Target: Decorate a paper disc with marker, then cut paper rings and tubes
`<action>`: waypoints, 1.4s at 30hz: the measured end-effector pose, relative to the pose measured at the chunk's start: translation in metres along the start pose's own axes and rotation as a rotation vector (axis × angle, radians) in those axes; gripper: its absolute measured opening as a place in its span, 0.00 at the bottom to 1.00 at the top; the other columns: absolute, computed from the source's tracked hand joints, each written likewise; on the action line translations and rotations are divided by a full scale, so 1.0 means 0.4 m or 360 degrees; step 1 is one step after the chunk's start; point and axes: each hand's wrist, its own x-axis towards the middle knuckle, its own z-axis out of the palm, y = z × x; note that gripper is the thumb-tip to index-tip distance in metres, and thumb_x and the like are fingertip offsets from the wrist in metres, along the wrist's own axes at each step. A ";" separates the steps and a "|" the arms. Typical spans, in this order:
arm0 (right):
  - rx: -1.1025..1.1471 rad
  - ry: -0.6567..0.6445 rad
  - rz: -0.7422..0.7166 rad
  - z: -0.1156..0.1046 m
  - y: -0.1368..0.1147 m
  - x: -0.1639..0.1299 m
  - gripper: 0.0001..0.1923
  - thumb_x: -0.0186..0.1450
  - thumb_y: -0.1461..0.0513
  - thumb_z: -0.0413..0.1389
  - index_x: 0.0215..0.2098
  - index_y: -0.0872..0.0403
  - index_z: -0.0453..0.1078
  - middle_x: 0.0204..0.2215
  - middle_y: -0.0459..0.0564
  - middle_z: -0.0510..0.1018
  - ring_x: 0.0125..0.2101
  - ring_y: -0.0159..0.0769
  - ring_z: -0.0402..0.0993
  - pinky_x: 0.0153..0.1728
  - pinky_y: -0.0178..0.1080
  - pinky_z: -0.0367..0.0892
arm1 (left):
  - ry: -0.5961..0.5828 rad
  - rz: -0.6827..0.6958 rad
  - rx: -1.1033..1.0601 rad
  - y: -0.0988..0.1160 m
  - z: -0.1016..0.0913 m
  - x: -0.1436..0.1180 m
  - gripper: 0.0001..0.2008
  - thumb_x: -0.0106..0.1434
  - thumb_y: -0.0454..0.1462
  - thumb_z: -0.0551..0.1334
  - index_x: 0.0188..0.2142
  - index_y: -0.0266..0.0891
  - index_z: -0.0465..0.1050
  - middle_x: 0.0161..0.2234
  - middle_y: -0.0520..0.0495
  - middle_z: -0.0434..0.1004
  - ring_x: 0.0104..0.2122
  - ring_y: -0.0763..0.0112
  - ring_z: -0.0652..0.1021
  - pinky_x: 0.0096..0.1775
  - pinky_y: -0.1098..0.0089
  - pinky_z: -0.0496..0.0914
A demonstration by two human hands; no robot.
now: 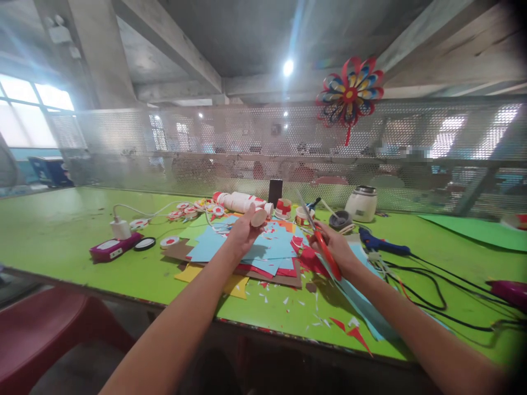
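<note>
My left hand (pixel 242 235) is closed around a small pale piece with a round end (pixel 258 218), which it holds above the papers. Scissors (pixel 327 255) with orange handles are in my right hand (pixel 338 248), their blades pointing up and away from me. Whether the blades are parted is hard to make out. Under my left hand lies a stack of light blue paper sheets (pixel 214 245), with red and brown sheets below it. Red paper (pixel 309 258) lies beside the stack, near the scissors.
A blue glue gun (pixel 382 243) and black cables (pixel 436 291) lie at right. Behind the papers are a white-and-red roll (pixel 242 202), a dark upright phone-like slab (pixel 275 192) and a whitish jar (pixel 362 204). A purple power strip (pixel 113 247) sits left; a red chair (pixel 49 329) stands in front.
</note>
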 end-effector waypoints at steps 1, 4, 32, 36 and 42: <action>0.0075 -0.0038 -0.0002 -0.001 -0.012 -0.005 0.25 0.57 0.58 0.51 0.53 0.56 0.65 0.28 0.47 0.78 0.28 0.38 0.76 0.31 0.38 0.71 | 0.0017 0.0012 0.0021 -0.001 -0.001 0.000 0.15 0.60 0.45 0.63 0.37 0.33 0.73 0.26 0.47 0.75 0.21 0.77 0.72 0.21 0.77 0.65; 0.0257 -0.0235 0.0013 0.000 -0.059 -0.028 0.14 0.61 0.54 0.50 0.37 0.55 0.70 0.20 0.45 0.73 0.20 0.34 0.72 0.24 0.37 0.69 | 0.0081 0.0029 0.0050 -0.002 -0.006 0.002 0.19 0.58 0.48 0.64 0.36 0.32 0.73 0.23 0.48 0.74 0.20 0.76 0.72 0.20 0.77 0.64; -0.0037 -0.0507 -0.0249 0.020 -0.063 -0.049 0.16 0.60 0.58 0.51 0.43 0.54 0.72 0.30 0.50 0.79 0.28 0.37 0.73 0.31 0.39 0.68 | 0.0384 -0.0022 -0.0007 0.006 -0.013 0.011 0.25 0.61 0.56 0.55 0.27 0.34 0.68 0.19 0.46 0.74 0.17 0.72 0.73 0.17 0.75 0.64; -0.0103 -0.0465 -0.0257 0.020 -0.064 -0.050 0.17 0.59 0.58 0.52 0.44 0.54 0.73 0.30 0.50 0.80 0.30 0.39 0.74 0.33 0.40 0.68 | 0.0350 0.0060 0.0063 -0.009 -0.005 0.005 0.26 0.61 0.56 0.55 0.27 0.33 0.69 0.21 0.44 0.75 0.18 0.71 0.74 0.16 0.75 0.63; -0.0219 -0.0384 -0.0258 0.024 -0.062 -0.055 0.18 0.59 0.58 0.53 0.45 0.56 0.72 0.33 0.53 0.81 0.32 0.41 0.75 0.34 0.41 0.68 | 0.0255 0.0110 0.0083 -0.004 0.006 -0.003 0.26 0.62 0.54 0.56 0.28 0.32 0.72 0.24 0.43 0.77 0.20 0.71 0.76 0.21 0.72 0.69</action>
